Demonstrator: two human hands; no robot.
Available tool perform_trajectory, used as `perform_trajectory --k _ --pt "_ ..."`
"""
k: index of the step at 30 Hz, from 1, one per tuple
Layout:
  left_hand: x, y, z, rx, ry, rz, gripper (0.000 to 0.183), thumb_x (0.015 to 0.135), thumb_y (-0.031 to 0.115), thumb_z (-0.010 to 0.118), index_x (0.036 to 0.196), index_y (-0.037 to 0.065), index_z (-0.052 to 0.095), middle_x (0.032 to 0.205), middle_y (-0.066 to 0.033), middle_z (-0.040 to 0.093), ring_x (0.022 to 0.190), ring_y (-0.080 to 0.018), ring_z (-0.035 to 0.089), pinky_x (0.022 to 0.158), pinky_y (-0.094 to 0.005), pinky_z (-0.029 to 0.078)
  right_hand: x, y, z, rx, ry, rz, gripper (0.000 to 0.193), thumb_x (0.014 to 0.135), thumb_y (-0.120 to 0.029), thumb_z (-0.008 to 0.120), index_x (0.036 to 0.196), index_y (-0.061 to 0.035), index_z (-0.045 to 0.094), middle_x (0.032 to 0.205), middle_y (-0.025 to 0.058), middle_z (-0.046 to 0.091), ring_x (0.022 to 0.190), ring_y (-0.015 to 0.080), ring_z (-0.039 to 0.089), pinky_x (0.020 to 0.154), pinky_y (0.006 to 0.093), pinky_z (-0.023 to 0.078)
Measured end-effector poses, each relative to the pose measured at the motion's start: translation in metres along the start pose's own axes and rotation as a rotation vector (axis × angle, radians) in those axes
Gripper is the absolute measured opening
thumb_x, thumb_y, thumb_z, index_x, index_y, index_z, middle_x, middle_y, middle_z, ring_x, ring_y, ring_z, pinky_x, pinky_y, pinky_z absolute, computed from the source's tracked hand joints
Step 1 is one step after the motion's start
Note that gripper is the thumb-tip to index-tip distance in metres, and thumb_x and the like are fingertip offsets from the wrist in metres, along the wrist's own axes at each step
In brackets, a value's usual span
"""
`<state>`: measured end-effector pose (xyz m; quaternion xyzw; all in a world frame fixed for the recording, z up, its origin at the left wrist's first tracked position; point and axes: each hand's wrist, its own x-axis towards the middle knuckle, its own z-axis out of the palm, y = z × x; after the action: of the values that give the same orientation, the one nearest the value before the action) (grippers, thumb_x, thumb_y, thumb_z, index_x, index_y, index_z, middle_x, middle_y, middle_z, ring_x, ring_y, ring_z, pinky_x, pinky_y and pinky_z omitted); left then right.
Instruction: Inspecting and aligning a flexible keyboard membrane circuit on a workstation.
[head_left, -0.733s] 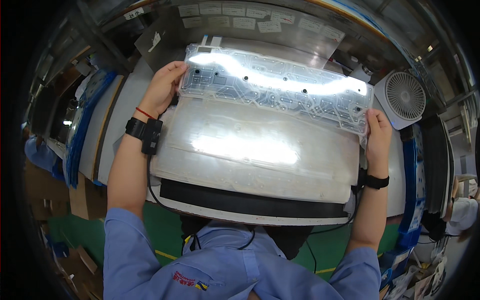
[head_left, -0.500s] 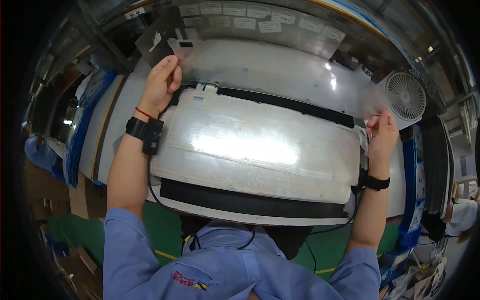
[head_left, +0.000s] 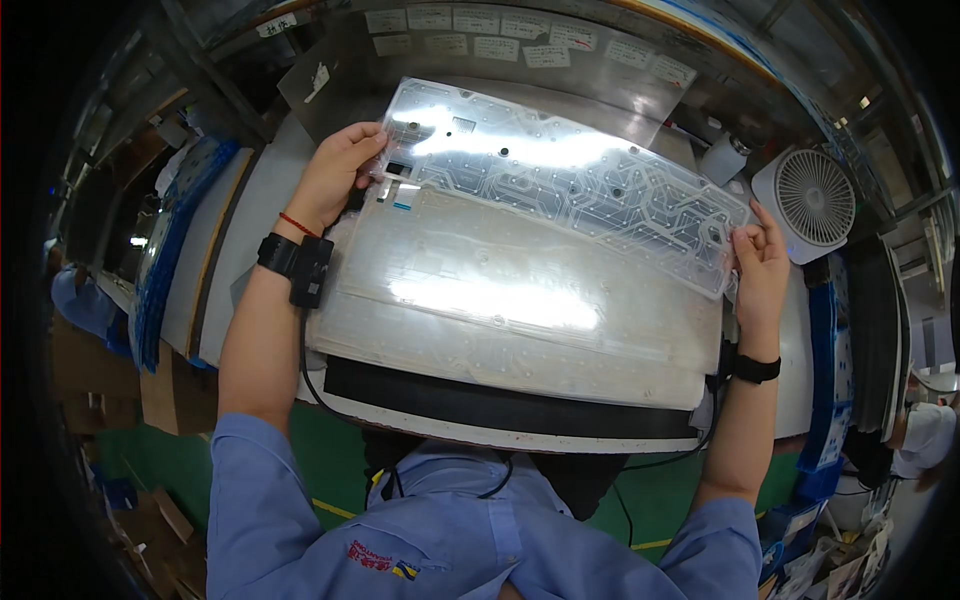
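Observation:
A clear keyboard membrane sheet with fine printed circuit lines is stretched between my two hands, tilted over the far part of a stack. My left hand pinches its left end, thumb on top. At the other end, my right hand grips the right edge between thumb and fingers. Beneath lies a thick stack of similar translucent sheets, glossy under the light. A short tail with a blue-tipped end shows by the stack's far left corner. Black padding sticks out under the stack's near side.
A white round fan stands at the right, next to a small bottle. A metal panel with paper labels rises behind the table. Blue trays line the right side; boards with blue edging stand at the left.
The sheet between my hands was blurred and farther back; now it is sharp, tilted and nearer, overlapping the stack's far side. Both hands keep their hold, the left slightly lower and farther right.

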<state>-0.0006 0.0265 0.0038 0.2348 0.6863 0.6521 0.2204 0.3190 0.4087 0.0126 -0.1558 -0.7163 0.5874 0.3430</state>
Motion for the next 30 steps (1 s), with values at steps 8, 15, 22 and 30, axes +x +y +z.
perform_trajectory --k 8,15,22,30 --pt "0.002 -0.005 -0.004 -0.148 0.035 0.017 0.021 0.096 0.016 0.051 0.110 0.001 0.056 0.090 -0.0014 0.062 0.062 0.0008 0.045 0.053 -0.0118 0.036 0.000 -0.002 0.000 -0.065 0.024 0.050 0.040 0.093 -0.011 0.054 0.129 0.0022 0.045 0.086 0.0018 0.059 0.070 0.0063 0.052 0.061 0.0188 0.042" --pt "0.001 0.001 0.004 -0.319 0.166 0.059 0.038 0.098 0.016 0.045 0.130 -0.005 0.041 0.119 -0.0152 0.057 0.096 -0.0147 0.060 0.080 -0.0210 0.052 0.001 -0.005 0.000 -0.173 -0.099 0.223 0.039 0.092 -0.015 0.057 0.126 0.0016 0.050 0.090 0.0016 0.060 0.082 0.0081 0.053 0.073 0.0210 0.043" --pt "0.002 -0.004 -0.005 -0.283 0.107 0.034 0.034 0.098 0.018 0.045 0.126 -0.002 0.046 0.124 -0.0146 0.054 0.104 -0.0185 0.058 0.086 -0.0255 0.051 -0.007 -0.011 -0.002 -0.393 -0.445 0.310 0.034 0.084 -0.011 0.065 0.116 0.0003 0.059 0.091 0.0009 0.060 0.080 0.0080 0.054 0.072 0.0202 0.042" --pt "0.002 -0.008 -0.009 -0.265 0.120 0.010 0.019 0.097 0.019 0.047 0.110 0.007 0.055 0.105 -0.0054 0.061 0.088 -0.0116 0.058 0.074 -0.0231 0.045 -0.007 -0.006 0.000 -0.377 -0.355 0.089 0.018 0.084 -0.007 0.065 0.099 0.0011 0.066 0.087 0.0010 0.060 0.081 0.0095 0.055 0.073 0.0216 0.043"
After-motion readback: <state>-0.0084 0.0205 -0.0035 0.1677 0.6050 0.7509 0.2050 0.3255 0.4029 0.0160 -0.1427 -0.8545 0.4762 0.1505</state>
